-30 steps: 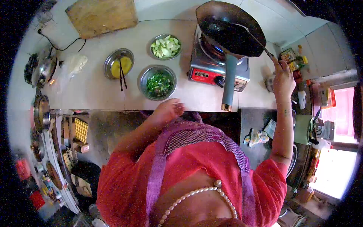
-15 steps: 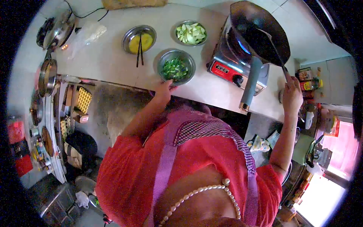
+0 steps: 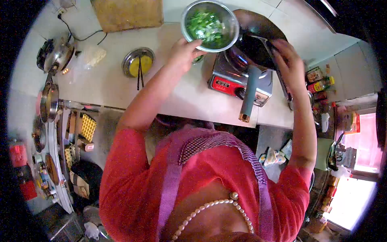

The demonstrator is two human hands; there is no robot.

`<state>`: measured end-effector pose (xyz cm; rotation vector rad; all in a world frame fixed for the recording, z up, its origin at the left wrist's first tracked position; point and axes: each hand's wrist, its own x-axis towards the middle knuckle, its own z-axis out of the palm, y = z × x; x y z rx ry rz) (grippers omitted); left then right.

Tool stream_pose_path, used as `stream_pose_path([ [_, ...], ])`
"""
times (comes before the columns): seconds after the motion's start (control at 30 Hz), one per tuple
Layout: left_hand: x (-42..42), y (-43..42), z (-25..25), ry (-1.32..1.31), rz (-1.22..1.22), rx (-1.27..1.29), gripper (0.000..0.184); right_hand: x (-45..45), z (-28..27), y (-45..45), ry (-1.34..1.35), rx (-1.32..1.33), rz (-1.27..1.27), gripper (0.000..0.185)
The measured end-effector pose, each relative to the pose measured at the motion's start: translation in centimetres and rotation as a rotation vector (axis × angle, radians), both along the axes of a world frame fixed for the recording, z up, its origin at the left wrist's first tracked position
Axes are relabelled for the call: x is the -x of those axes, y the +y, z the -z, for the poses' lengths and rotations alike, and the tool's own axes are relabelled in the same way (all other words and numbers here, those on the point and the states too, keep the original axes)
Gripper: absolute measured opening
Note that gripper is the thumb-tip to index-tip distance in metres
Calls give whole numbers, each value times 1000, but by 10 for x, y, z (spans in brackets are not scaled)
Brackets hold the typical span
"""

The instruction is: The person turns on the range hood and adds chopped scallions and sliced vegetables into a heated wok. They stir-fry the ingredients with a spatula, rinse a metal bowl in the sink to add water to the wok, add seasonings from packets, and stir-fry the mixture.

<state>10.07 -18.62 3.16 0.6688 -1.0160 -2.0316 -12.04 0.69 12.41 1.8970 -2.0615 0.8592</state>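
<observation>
My left hand (image 3: 184, 55) is clamped on the near rim of the bowl (image 3: 233, 30), thumb over its edge to steady the greens (image 3: 206, 28) beside the wok (image 3: 258, 19); my right hand (image 3: 291, 66) grips the spatula (image 3: 286, 88), angling it inward.

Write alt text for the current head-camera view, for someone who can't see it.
The left hand holds a metal bowl of chopped greens by the edge of a dark wok on a gas stove; the right hand grips a long-handled utensil. Farther left, chopsticks rest in a bowl of yellow liquid.
</observation>
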Motion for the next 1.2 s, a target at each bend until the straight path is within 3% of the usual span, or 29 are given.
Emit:
stream_pose_path([
  [0.03,17,0,-8,20,25,27,24,-3,-8,-22,-137,-15,-133,28],
  [0.1,51,3,-25,66,81,85,23,1,-5,-71,-27,63,-164,30],
  [0.17,74,17,-39,43,41,103,21,24,15,-122,76,119,-52,33],
  [0.33,118,5,-32,-16,122,136,22,27,31,-172,-167,243,-28,36],
  [0.43,129,-9,-33,-119,93,265,19,32,31,-171,-3,301,-281,25],
  [0.5,135,-21,-36,-154,64,350,18,44,34,-167,173,183,-387,22],
  [0.63,142,-30,-37,-344,-140,556,7,71,41,-155,370,-7,-346,23],
  [0.77,144,-27,-36,-413,-191,723,8,82,24,-155,187,154,-169,24],
  [0.8,142,-24,-40,-474,-212,800,8,80,11,-153,141,18,-61,30],
  [0.87,139,-18,-50,-593,-254,957,9,96,20,-166,243,155,14,28],
  [0.93,148,-23,-42,-468,-255,925,11,92,26,-174,212,263,65,24],
  [1.03,151,-23,-44,-396,-294,960,11,72,20,-167,21,-46,38,24],
  [1.07,150,-23,-45,-392,-311,988,11,69,24,-165,179,-65,-26,26],
  [1.17,149,-30,-44,-389,-342,1136,10,76,24,-161,126,-455,-159,26],
  [1.2,147,-34,-47,-355,-384,1178,9,67,14,-145,321,-477,-131,28],
])
